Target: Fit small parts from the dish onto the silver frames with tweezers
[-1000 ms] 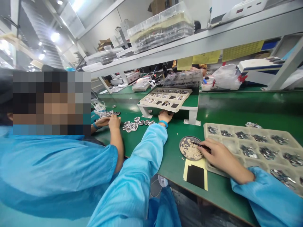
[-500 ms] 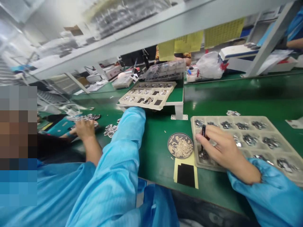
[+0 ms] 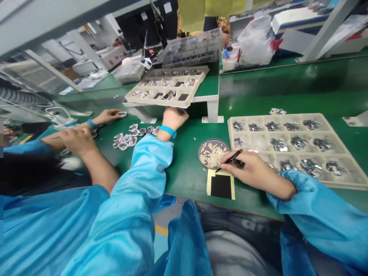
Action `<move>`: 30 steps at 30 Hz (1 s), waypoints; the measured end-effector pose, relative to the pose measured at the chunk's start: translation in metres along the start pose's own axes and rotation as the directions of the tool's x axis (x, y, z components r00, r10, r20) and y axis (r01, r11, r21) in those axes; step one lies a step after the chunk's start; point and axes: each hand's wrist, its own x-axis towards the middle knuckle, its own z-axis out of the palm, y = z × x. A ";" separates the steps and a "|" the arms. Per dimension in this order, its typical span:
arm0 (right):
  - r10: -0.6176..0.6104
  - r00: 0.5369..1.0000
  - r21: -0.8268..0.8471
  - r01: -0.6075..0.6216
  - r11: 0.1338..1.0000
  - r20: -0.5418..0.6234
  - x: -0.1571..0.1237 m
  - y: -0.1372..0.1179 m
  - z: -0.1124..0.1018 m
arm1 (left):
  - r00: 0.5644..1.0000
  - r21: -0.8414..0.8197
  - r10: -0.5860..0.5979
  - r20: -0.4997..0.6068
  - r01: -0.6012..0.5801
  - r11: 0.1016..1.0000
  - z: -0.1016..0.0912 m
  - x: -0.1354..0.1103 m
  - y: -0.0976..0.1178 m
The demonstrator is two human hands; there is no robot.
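My right hand [image 3: 254, 173] is closed on black tweezers [image 3: 230, 158], whose tip points down at the yellow-edged black pads [image 3: 220, 185], just below a round dish of small beige parts [image 3: 213, 153]. My left hand [image 3: 174, 118] reaches forward under the front edge of a raised beige tray [image 3: 166, 86]; its fingers curl and I cannot tell if anything is in them. A blue band circles that wrist. Several small metal parts [image 3: 132, 133] lie on the green table left of it.
A large beige compartment tray of metal parts [image 3: 290, 142] sits at the right. A co-worker in blue at the left has both hands [image 3: 77, 138] on the table among similar parts. Stacked clear trays [image 3: 192, 48] and a plastic bag [image 3: 255, 38] stand behind.
The view has tilted downward. My right hand moved left off the big tray, bringing the tweezers down beside the dish. My left hand has come into view under the raised tray.
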 end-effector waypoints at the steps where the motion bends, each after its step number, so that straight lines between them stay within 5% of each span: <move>1: -0.001 1.000 -0.013 0.001 1.000 -0.011 -0.001 0.001 0.002 | 1.000 -0.051 0.024 0.019 -0.023 0.998 0.006 -0.010 0.004; 3: 0.000 1.000 -0.029 -0.001 1.000 -0.017 -0.002 0.003 0.003 | 0.992 -0.258 0.102 0.078 -0.079 0.963 0.017 -0.034 0.019; 7: 0.013 1.000 -0.042 -0.013 0.999 -0.003 -0.002 0.004 0.003 | 0.951 -0.669 0.237 0.196 -0.047 0.741 0.032 -0.079 0.048; 14: 0.023 1.000 -0.021 -0.023 1.000 0.014 -0.002 0.003 0.001 | 0.879 -0.871 0.369 0.303 0.098 0.482 0.039 -0.108 0.055; 24: 0.116 0.993 0.126 -0.113 0.986 -0.016 0.001 -0.001 -0.002 | 0.864 -0.859 0.346 0.366 0.171 0.482 0.031 -0.114 0.058; 30: -0.014 0.947 0.055 0.033 0.998 -0.322 0.006 0.002 -0.021 | 0.902 -0.833 0.250 0.351 0.178 0.524 0.029 -0.117 0.062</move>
